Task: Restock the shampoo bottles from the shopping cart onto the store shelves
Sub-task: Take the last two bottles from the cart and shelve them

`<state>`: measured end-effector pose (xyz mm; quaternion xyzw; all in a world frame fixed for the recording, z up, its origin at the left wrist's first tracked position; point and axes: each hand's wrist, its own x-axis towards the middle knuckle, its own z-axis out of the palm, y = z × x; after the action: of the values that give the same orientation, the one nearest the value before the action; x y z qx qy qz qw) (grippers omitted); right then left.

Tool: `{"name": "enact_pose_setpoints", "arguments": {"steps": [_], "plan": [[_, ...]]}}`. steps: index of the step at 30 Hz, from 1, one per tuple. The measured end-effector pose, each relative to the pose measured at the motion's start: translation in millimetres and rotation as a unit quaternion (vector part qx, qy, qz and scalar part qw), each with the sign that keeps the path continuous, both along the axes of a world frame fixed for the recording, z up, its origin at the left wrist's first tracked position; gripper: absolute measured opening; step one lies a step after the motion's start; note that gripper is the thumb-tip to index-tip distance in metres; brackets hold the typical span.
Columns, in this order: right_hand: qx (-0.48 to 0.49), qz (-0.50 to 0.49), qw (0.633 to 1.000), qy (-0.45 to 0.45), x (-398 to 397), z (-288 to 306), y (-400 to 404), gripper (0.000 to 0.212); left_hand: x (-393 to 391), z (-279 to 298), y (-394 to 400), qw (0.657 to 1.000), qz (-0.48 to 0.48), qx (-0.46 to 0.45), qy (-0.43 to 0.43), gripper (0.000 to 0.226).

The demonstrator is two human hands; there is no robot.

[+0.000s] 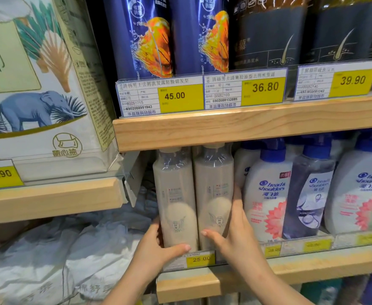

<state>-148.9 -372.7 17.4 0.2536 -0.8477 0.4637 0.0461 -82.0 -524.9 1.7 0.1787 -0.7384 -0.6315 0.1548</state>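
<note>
I am standing two beige bottles (194,199) side by side on the wooden shelf (312,264) (right at its front edge). My left hand (156,249) and right hand (235,234) are wrapping around them. If I am pushing crooked, one could be tipping off.

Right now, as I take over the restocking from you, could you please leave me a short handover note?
Left hand grips the left beige shampoo bottle near its base.
Right hand holds the right beige shampoo bottle, thumb across its front, fingers along its right side.
Both bottles stand upright, side by side, on the lower wooden shelf behind the 25.00 price tag, left of the Head & Shoulders bottles.
Left: release them; the cart is out of view.
</note>
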Motion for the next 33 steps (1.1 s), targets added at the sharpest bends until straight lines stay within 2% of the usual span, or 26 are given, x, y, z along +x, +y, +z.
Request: {"name": "enact_pose_setpoints", "arguments": {"steps": [4, 5, 12, 16, 22, 28, 33], "plan": [[-0.001, -0.011, 1.0, -0.016, -2.6, 0.8, 3.1, 0.051, -2.9, -0.6, 5.2, 1.0, -0.002, -0.003, 0.012, 0.063], [-0.001, -0.009, 1.0, -0.021, -3.1, 1.5, 3.8, 0.049, -3.4, -0.7, 6.1, 1.0, -0.003, -0.004, 0.012, 0.062], [0.034, -0.012, 0.999, -0.014, -1.5, 4.3, 5.6, 0.05, -1.6, -3.9, 8.9, 1.0, 0.004, 0.008, 0.028, 0.058], [0.037, -0.018, 0.999, 0.01, 1.8, 0.3, 7.4, 0.068, -0.3, -2.6, 11.8, 0.999, 0.003, 0.014, 0.033, 0.055], [0.058, -0.026, 0.998, 0.025, 3.9, -2.2, 8.0, 0.077, 1.6, 0.0, 14.9, 1.0, 0.005, 0.014, 0.027, 0.051], [0.06, -0.028, 0.998, 0.02, 7.8, -0.5, 8.9, 0.081, 3.9, 6.1, 15.2, 1.0, 0.001, -0.018, -0.01, 0.072], [0.058, -0.021, 0.998, 0.021, 8.5, -2.1, 12.9, 0.084, 5.3, 4.8, 15.8, 1.0, -0.005, -0.015, -0.013, 0.077]]}}
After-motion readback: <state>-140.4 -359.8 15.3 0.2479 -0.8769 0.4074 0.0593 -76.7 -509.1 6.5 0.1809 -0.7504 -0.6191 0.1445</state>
